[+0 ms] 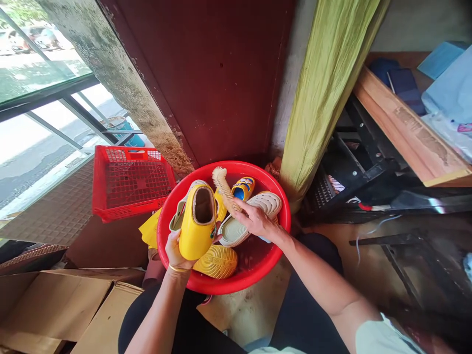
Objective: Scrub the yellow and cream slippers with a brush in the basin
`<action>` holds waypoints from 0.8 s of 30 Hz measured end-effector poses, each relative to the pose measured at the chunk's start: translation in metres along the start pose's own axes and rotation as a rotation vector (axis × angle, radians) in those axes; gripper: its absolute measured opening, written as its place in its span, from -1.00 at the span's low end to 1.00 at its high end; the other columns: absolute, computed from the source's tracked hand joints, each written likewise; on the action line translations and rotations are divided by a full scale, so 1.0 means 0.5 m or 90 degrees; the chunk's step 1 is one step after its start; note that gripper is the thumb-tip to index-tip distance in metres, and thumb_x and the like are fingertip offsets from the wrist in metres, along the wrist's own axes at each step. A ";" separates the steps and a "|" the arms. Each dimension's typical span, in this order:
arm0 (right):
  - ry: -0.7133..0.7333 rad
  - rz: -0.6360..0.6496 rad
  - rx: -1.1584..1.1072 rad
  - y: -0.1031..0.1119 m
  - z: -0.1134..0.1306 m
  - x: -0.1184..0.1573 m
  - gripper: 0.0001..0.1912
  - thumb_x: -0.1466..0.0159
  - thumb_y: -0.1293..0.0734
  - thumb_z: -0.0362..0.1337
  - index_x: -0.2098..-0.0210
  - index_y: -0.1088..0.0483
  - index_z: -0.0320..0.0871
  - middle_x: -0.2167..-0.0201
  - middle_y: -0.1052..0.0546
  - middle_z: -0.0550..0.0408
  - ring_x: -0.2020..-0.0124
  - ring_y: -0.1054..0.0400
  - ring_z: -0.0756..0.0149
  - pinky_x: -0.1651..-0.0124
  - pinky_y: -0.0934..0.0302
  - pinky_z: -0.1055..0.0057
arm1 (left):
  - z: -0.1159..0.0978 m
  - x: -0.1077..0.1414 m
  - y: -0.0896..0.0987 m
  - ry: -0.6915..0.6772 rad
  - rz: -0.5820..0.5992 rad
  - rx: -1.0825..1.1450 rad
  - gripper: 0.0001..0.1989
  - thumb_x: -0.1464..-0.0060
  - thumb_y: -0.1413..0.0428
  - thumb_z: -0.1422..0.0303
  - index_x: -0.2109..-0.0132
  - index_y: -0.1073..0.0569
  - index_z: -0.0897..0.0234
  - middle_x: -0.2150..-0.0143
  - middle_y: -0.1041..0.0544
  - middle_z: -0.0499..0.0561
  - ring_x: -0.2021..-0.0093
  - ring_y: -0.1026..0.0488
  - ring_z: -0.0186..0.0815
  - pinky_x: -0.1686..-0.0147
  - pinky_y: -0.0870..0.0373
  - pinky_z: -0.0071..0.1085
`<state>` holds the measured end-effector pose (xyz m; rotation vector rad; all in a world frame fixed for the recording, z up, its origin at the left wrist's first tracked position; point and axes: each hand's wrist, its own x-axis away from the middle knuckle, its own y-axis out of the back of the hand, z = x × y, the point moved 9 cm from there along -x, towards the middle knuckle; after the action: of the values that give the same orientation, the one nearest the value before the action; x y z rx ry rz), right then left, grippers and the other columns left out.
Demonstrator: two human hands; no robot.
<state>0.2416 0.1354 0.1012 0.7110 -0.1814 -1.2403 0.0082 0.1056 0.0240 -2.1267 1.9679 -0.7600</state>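
Head view: left hand [176,253] grips yellow shoe [194,238], 9 o'clock over red basin [236,287]; right hand [256,221], 3 o'clock, grips brush [225,192] pointing toward 12. Judged underway: other shoes [233,232] lie in basin; finished ones cannot be told.

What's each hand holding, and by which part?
Left hand: yellow shoe, cupped from below at its near end. Right hand: bristled brush, held at its lower end.

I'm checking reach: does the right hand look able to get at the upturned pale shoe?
Probably yes: the right hand is over the upturned pale shoe, nothing visibly between, though the brush it holds may hinder gripping.
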 end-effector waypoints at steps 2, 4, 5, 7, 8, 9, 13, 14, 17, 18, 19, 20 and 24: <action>0.012 -0.010 0.020 0.008 -0.001 0.002 -0.41 -0.45 -0.25 -0.18 -0.43 -0.23 -0.14 -0.21 -0.55 -0.09 -0.13 -0.51 0.10 -0.15 -0.39 0.25 | 0.003 -0.011 -0.016 0.024 0.026 0.018 -0.26 -0.05 -0.06 -0.11 -0.23 -0.48 0.27 0.02 -0.67 0.23 -0.17 -0.50 0.32 -0.05 -0.52 0.24; 0.036 0.010 0.052 0.014 -0.002 0.005 -0.39 -0.44 -0.25 -0.23 -0.45 -0.20 -0.10 -0.25 -0.52 -0.06 -0.16 -0.49 0.13 -0.17 -0.37 0.26 | 0.003 -0.018 -0.021 0.046 0.037 0.011 -0.28 -0.06 -0.08 -0.10 -0.21 -0.48 0.29 0.01 -0.66 0.24 -0.15 -0.51 0.31 -0.02 -0.54 0.19; 0.042 0.029 0.076 0.015 -0.005 0.009 -0.40 -0.43 -0.24 -0.27 -0.45 -0.20 -0.08 -0.25 -0.52 -0.05 -0.16 -0.48 0.14 -0.18 -0.36 0.26 | 0.002 -0.020 -0.020 0.054 0.035 0.003 -0.30 -0.07 -0.08 -0.10 -0.20 -0.48 0.28 0.01 -0.66 0.24 -0.13 -0.52 0.29 0.02 -0.56 0.15; 0.038 0.082 0.135 0.017 -0.016 0.022 -0.40 -0.43 -0.23 -0.33 -0.44 -0.23 -0.05 -0.21 -0.55 -0.04 -0.11 -0.50 0.15 -0.15 -0.37 0.27 | 0.000 -0.018 -0.011 0.072 0.023 0.000 -0.33 -0.10 -0.07 -0.12 -0.19 -0.47 0.24 0.02 -0.66 0.23 -0.07 -0.56 0.23 0.18 -0.61 0.03; 0.029 0.111 0.168 0.017 -0.021 0.030 -0.40 -0.42 -0.24 -0.34 -0.43 -0.25 -0.02 -0.16 -0.59 -0.03 -0.07 -0.52 0.15 -0.12 -0.37 0.28 | 0.000 -0.016 -0.006 0.084 0.018 0.008 -0.33 -0.12 -0.05 -0.15 -0.19 -0.47 0.21 0.03 -0.66 0.23 -0.04 -0.58 0.21 0.30 -0.61 -0.04; 0.018 0.140 0.201 0.017 -0.025 0.040 -0.40 -0.41 -0.26 -0.34 -0.42 -0.28 0.03 -0.09 -0.62 0.00 -0.03 -0.54 0.15 -0.08 -0.38 0.30 | -0.001 -0.013 0.001 0.096 0.014 0.017 -0.31 -0.13 -0.03 -0.19 -0.19 -0.47 0.19 0.04 -0.66 0.22 0.01 -0.59 0.19 0.41 -0.58 -0.13; -0.007 0.234 0.298 0.013 -0.013 0.082 -0.44 -0.39 -0.30 -0.37 -0.32 -0.41 0.17 0.16 -0.67 0.03 0.14 -0.55 0.18 0.08 -0.34 0.40 | 0.003 -0.010 0.047 0.162 0.020 -0.026 -0.09 -0.04 0.10 -0.43 -0.11 -0.56 0.22 0.19 -0.66 0.26 0.17 -0.62 0.13 0.56 -0.47 -0.25; 0.004 0.249 0.308 0.009 -0.002 0.091 -0.44 -0.39 -0.29 -0.40 -0.30 -0.44 0.19 0.17 -0.67 0.02 0.16 -0.55 0.18 0.11 -0.33 0.41 | 0.004 -0.011 0.065 0.175 0.022 -0.055 -0.02 0.01 0.14 -0.49 -0.06 -0.59 0.26 0.26 -0.64 0.27 0.23 -0.62 0.10 0.57 -0.47 -0.25; 0.063 0.295 0.299 -0.018 0.028 0.109 -0.44 -0.39 -0.25 -0.43 -0.28 -0.46 0.21 0.18 -0.68 0.02 0.20 -0.56 0.17 0.14 -0.32 0.41 | 0.004 -0.017 0.119 0.194 0.021 -0.123 0.07 0.07 0.25 -0.55 0.08 -0.61 0.32 0.40 -0.60 0.26 0.48 -0.55 -0.09 0.71 -0.27 -0.40; 0.081 0.311 0.286 -0.029 0.032 0.113 -0.45 -0.40 -0.26 -0.41 -0.29 -0.45 0.21 0.18 -0.68 0.03 0.20 -0.57 0.17 0.14 -0.33 0.40 | 0.005 -0.018 0.133 0.197 0.013 -0.137 0.07 0.04 0.29 -0.54 0.12 -0.61 0.34 0.43 -0.58 0.24 0.55 -0.50 -0.17 0.74 -0.18 -0.45; 0.096 0.326 0.269 -0.042 0.033 0.115 -0.46 -0.40 -0.28 -0.38 -0.30 -0.44 0.19 0.18 -0.69 0.04 0.20 -0.57 0.17 0.12 -0.34 0.39 | 0.006 -0.021 0.142 0.197 0.000 -0.147 0.07 0.00 0.33 -0.51 0.14 -0.60 0.36 0.47 -0.55 0.21 0.60 -0.44 -0.24 0.76 -0.11 -0.48; 0.108 0.335 0.245 -0.054 0.032 0.114 -0.48 -0.40 -0.30 -0.35 -0.30 -0.43 0.17 0.17 -0.69 0.05 0.18 -0.58 0.17 0.08 -0.36 0.37 | 0.007 -0.023 0.148 0.191 -0.018 -0.151 0.05 -0.05 0.35 -0.49 0.13 -0.59 0.37 0.49 -0.53 0.18 0.62 -0.40 -0.28 0.75 -0.11 -0.49; 0.139 0.269 0.076 -0.088 0.034 0.099 -0.51 -0.45 -0.28 -0.27 -0.34 -0.38 0.04 -0.13 -0.61 0.02 -0.06 -0.54 0.19 -0.15 -0.35 0.29 | -0.017 -0.041 0.129 0.046 -0.121 -0.120 -0.06 -0.06 0.16 -0.46 -0.07 -0.55 0.25 0.32 -0.60 0.14 0.32 -0.59 -0.10 0.44 -0.51 -0.31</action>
<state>0.2147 0.0778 0.0765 0.8558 -0.2140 -0.7477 -0.0534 0.1187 -0.0018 -2.4566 1.9628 -0.7158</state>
